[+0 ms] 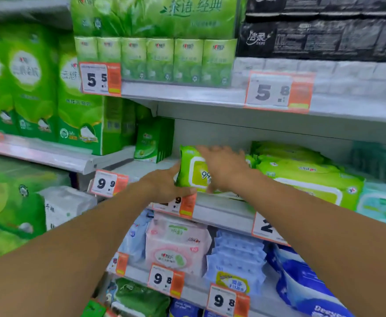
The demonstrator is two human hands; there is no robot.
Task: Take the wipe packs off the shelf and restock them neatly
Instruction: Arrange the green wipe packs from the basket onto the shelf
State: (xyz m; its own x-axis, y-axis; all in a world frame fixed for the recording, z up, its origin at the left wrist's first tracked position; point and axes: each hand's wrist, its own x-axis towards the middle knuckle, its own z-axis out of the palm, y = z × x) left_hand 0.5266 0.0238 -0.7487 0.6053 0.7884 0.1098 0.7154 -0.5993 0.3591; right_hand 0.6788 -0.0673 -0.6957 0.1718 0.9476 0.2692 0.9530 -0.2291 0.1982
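A lime-green wipe pack with a yellow lid label stands tilted on edge at the front of the middle shelf. My left hand grips its lower left corner from below. My right hand lies over its top and right side, fingers spread and curled round it. To the right lies a stack of matching green wipe packs, flat on the same shelf and touching my right wrist.
Small green tissue packs stand left of the held pack, with bare shelf between. Teal packs lie at far right. Price tags hang off the shelf edges. Pink and blue packs fill the shelf below.
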